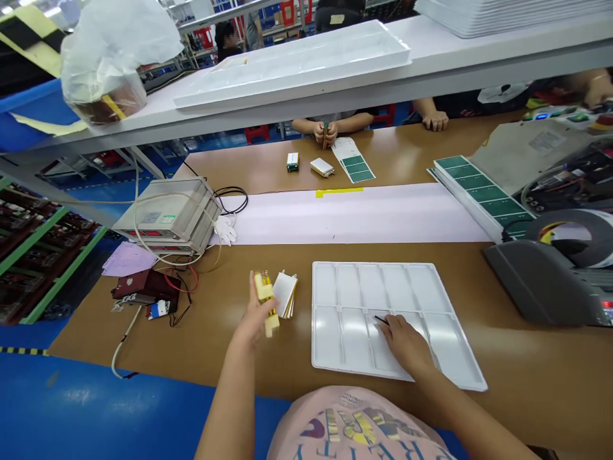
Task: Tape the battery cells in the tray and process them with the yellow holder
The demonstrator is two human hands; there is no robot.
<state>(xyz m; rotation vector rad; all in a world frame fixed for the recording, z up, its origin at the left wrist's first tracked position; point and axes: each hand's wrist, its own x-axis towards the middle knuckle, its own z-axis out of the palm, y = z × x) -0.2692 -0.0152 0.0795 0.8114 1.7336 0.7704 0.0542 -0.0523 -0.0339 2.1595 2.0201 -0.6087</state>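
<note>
My left hand (253,318) grips a narrow yellow-edged block (267,303), which looks like flat battery cells stood on edge. Close to its right, a small stack of white pouch battery cells (286,291) with golden edges lies on the brown table. My right hand (406,342) is over the lower row of a white compartment tray (330,271). Between its fingers is a thin black tool (380,319), mostly covered by the hand, so its kind does not show.
Stacked grey instruments (165,211) with trailing cables stand left, near a dark red device (146,287). A tape roll (577,236) and dark machine (541,281) stand right. A shelf (306,96) crosses above. Across the table, a co-worker's hands (325,133) hold a small item.
</note>
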